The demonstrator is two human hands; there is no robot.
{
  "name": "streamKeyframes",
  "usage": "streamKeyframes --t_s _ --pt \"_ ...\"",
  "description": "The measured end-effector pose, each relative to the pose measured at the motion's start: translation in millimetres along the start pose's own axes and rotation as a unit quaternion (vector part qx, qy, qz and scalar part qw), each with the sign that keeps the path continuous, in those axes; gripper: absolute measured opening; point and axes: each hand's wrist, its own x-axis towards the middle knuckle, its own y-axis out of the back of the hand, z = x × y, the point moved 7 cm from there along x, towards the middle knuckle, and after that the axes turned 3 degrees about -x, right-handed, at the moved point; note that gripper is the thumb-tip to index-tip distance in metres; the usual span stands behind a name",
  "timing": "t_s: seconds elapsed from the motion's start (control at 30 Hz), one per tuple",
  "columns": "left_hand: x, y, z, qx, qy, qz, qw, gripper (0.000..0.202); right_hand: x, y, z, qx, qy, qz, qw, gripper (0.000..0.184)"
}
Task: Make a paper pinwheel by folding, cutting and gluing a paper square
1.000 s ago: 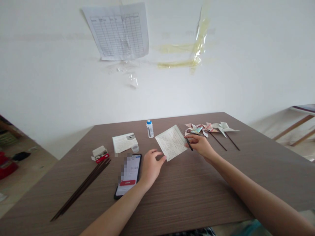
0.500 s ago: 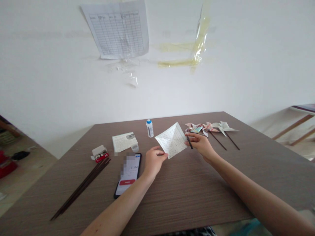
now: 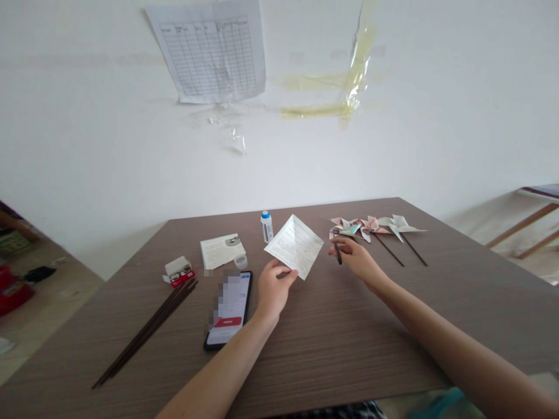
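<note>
My left hand (image 3: 274, 290) pinches the lower corner of a square of printed paper (image 3: 297, 245), creased across its middle and held up above the table. To its right, my right hand (image 3: 356, 261) grips a slim dark tool (image 3: 338, 254) that points downward; the fingers cover much of it, so its exact kind does not show. A small gap separates this hand from the paper. Just beyond the right hand lie several paper pinwheels (image 3: 398, 226), at least two of them on dark sticks. A white bottle with a blue cap (image 3: 266, 227) stands behind the paper.
Left of my forearm lies a phone (image 3: 229, 311) with its screen lit. Farther left are dark thin sticks (image 3: 146, 331), an open small red-and-white box (image 3: 179, 272), a stack of printed paper (image 3: 218, 251) and a small clear cup (image 3: 240, 261). A white wall (image 3: 209, 174) borders the table's back.
The paper has shifted left and turned in my left hand. My right hand has let go of its right corner and is now apart from it, still gripping the dark tool.
</note>
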Motion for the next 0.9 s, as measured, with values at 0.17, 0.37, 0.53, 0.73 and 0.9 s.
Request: streamKeyframes --t_s 0.17,0.37,0.53,0.73,0.9 --pt "2 6.3 -3 -0.033 -0.01 0.014 0.999 0.01 -30 -20 -8 -0.038 -0.04 -0.139 0.989 0.047" --pt "6 10.5 -3 -0.053 -0.002 0.041 0.998 0.011 -81 -60 -18 0.025 -0.088 -0.293 0.952 0.061" --pt "5 11.1 1 -0.084 -0.012 0.028 0.996 0.014 -95 -72 -20 0.052 -0.083 -0.236 0.967 0.058" --pt "1 12.6 5 -0.114 -0.009 0.039 0.993 0.016 -103 -72 -19 0.0 -0.026 -0.234 0.972 0.065" --pt "-2 10.8 8 -0.146 -0.004 0.044 0.988 0.019 -106 -74 -14 0.003 -0.033 -0.239 0.97 0.067"
